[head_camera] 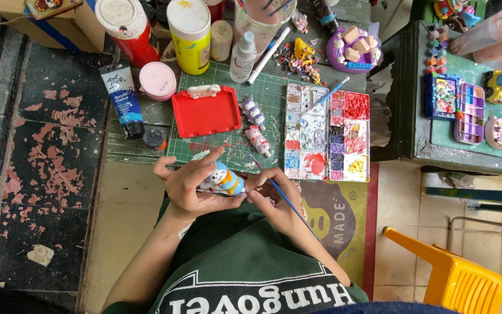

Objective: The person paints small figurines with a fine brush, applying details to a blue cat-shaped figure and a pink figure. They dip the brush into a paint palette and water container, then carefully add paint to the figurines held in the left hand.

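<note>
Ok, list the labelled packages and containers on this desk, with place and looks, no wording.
Blue-labelled white paint tube: left of the red tray, black cap toward the viewer.
Red jar with white lid: top left, round.
Yellow jar with white lid: beside it, tall.
Clear spray bottle: behind the green mat.
Cardboard box: top-left corner, blue stripe.
</note>
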Motion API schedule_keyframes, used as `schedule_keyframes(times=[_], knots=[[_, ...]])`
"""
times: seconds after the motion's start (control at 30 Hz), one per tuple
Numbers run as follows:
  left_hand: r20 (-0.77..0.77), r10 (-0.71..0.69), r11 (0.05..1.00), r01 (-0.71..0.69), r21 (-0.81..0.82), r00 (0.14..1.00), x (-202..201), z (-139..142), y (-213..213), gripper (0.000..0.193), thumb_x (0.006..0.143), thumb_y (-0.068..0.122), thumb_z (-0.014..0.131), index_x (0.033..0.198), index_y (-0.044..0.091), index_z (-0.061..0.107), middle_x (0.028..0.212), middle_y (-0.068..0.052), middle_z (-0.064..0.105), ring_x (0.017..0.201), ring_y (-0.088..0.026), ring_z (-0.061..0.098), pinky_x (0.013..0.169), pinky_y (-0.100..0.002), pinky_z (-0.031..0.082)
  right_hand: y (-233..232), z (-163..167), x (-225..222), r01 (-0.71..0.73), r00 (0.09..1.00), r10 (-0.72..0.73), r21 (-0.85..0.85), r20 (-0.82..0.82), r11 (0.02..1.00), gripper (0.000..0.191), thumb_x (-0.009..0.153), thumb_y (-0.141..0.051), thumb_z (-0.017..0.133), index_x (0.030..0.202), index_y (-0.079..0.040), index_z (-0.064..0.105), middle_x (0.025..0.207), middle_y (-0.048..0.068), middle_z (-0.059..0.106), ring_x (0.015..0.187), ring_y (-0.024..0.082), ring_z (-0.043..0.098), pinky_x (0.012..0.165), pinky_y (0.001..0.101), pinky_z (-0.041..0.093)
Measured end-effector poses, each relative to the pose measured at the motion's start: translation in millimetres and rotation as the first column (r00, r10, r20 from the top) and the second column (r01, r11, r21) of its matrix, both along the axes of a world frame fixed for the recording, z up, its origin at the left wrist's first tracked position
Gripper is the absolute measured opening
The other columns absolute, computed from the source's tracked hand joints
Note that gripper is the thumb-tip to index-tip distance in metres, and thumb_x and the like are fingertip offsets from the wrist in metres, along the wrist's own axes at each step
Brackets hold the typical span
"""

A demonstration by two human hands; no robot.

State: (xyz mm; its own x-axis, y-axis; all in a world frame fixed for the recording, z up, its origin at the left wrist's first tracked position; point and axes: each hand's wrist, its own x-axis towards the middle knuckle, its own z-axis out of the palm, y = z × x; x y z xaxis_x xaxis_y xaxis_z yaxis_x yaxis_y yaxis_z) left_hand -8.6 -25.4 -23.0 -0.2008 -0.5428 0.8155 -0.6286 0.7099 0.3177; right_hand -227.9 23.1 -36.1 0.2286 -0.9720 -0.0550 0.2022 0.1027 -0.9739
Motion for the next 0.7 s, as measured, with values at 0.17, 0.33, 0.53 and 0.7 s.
schedule_keyframes(times=[0.17,0.33,0.53,0.7], knots=[[-0.028,-0.022,0.999,0.023,0.027,0.999,-3,-2,-7,0.085,0.083,0.072,0.081,0.129,0.011,0.043,0.128,-0.006,0.073,0.097,-0.013,0.073,0.110,-0.043,0.026,0,1,1,0.053,0.999,-0.053,0.007,-0.009,0.999,0.023,0.096,0.001,0.069,0.107,-0.005,0.050,0.110,0.010,0.067,0.101,0.013,0.068,0.084,0.0308,0.061],[0.048,-0.043,0.989,0.036,0.143,0.998,-4,-2,-11,0.092,0.075,0.074,0.080,0.133,0.010,0.048,0.131,-0.005,0.072,0.096,-0.013,0.074,0.108,-0.044,0.027,2,-8,-1,0.102,0.995,-0.102,0.020,-0.005,0.995,0.022,0.097,0.003,0.069,0.107,-0.005,0.050,0.110,0.012,0.068,0.102,0.014,0.069,0.086,0.0298,0.061],[0.068,-0.085,0.984,0.073,0.164,0.994,-14,-4,-19,0.096,0.074,0.071,0.083,0.138,0.009,0.047,0.139,-0.001,0.067,0.093,-0.013,0.072,0.107,-0.044,0.028,-1,-21,-8,0.153,0.981,-0.163,0.097,0.106,0.983,0.024,0.097,0.003,0.068,0.108,-0.005,0.048,0.113,0.013,0.068,0.099,0.014,0.068,0.078,0.0267,0.057],[0.062,-0.113,0.982,0.101,0.161,0.992,-20,-6,-24,0.096,0.075,0.071,0.082,0.137,0.008,0.044,0.143,0.000,0.065,0.098,-0.014,0.070,0.108,-0.045,0.027,-1,-25,-8,0.203,0.974,-0.206,0.040,0.092,0.978,0.026,0.096,0.003,0.068,0.108,-0.005,0.047,0.112,0.012,0.068,0.100,0.013,0.069,0.082,0.0273,0.059]])
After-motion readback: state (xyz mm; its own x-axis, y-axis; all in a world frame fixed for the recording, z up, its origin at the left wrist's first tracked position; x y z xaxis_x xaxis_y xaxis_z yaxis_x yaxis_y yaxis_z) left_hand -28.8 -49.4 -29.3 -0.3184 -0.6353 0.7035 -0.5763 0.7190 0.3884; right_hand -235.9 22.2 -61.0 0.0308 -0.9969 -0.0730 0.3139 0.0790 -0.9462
